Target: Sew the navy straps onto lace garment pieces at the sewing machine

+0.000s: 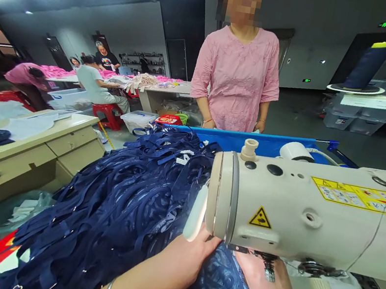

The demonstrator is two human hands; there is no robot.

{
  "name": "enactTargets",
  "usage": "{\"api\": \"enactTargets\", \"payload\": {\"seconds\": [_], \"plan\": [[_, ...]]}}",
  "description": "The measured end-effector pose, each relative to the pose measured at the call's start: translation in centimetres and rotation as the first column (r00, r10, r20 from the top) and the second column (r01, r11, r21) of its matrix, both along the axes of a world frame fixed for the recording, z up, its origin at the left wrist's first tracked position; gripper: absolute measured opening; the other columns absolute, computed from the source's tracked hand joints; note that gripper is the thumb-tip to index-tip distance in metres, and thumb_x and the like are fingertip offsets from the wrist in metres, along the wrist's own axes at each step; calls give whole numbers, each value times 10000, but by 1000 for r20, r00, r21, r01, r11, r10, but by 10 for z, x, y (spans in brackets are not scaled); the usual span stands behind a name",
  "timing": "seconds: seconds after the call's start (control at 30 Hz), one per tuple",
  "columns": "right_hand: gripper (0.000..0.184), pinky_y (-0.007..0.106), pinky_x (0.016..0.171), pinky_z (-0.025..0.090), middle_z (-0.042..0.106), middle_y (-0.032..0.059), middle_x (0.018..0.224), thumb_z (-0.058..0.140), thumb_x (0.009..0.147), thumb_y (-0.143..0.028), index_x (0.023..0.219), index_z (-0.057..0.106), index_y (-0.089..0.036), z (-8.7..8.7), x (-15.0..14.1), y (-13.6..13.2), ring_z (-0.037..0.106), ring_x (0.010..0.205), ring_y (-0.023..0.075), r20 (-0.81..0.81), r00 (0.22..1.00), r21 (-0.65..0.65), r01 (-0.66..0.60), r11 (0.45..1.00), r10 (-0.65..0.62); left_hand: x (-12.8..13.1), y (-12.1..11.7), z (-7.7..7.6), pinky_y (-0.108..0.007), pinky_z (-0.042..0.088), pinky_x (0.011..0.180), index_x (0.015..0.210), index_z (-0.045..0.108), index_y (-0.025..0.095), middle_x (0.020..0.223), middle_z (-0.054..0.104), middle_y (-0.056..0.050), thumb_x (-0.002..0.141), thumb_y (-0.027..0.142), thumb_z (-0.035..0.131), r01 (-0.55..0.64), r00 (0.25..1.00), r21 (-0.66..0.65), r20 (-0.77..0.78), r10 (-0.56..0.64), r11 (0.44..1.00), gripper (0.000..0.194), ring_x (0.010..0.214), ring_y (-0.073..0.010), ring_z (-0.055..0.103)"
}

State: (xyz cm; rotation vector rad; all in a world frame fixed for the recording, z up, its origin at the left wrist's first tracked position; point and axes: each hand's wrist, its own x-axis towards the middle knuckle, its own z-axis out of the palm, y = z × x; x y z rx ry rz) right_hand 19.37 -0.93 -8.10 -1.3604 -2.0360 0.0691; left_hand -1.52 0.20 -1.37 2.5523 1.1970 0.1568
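A white sewing machine (279, 204) reaches in from the right, its head blocking my view of the needle area. My left hand (196, 252) is at the left of the head, on a navy lace-patterned fabric piece (226, 285); most of its fingers are behind the machine. Under the arm, my right hand (262, 271) rests at the fabric's right edge, with its fingertips hidden too. Whether either hand grips the fabric cannot be made out. A big heap of navy strapped garments (123, 202) with small metal rings lies left of the machine, close to my left forearm.
Behind the machine stands a person in a pink top (236, 77), by a blue cloth-sided bin (254, 138). A desk with drawers (61, 146) is at the left. Thread cones (369, 66) stand at upper right. Other people sit and bend near far tables.
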Motion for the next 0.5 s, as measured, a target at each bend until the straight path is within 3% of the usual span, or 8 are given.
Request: {"api": "enactTargets", "payload": {"seconds": [0.17, 0.33, 0.5], "plan": [[320, 351, 770, 567, 716, 6, 781, 427, 860, -244, 980, 705, -351, -7, 1, 2, 665, 765, 246, 27, 1000, -29, 16, 999, -15, -2, 0, 2, -383, 277, 1112, 1281, 479, 210, 1377, 434, -98, 880, 76, 398, 30, 998, 2, 48, -30, 1000, 431, 1333, -233, 318], [378, 361, 791, 558, 717, -10, 885, 374, 894, -205, 1034, 686, -368, 0, -4, -1, 664, 791, 234, -27, 999, -60, 34, 998, -35, -3, 1, 1, -461, 218, 1132, 1340, 432, 210, 1443, 347, -116, 864, 51, 392, 36, 999, 33, 18, -36, 999, 503, 1383, -273, 207], [344, 387, 791, 555, 714, -5, 909, 405, 889, -242, 1056, 675, -372, 0, -3, -2, 661, 782, 251, -46, 998, -45, 34, 998, -36, -4, 1, -1, -453, 280, 1106, 1362, 403, 231, 1394, 415, -107, 855, 52, 392, 38, 999, 3, 1, -38, 999, 538, 1374, -268, 238]]}}
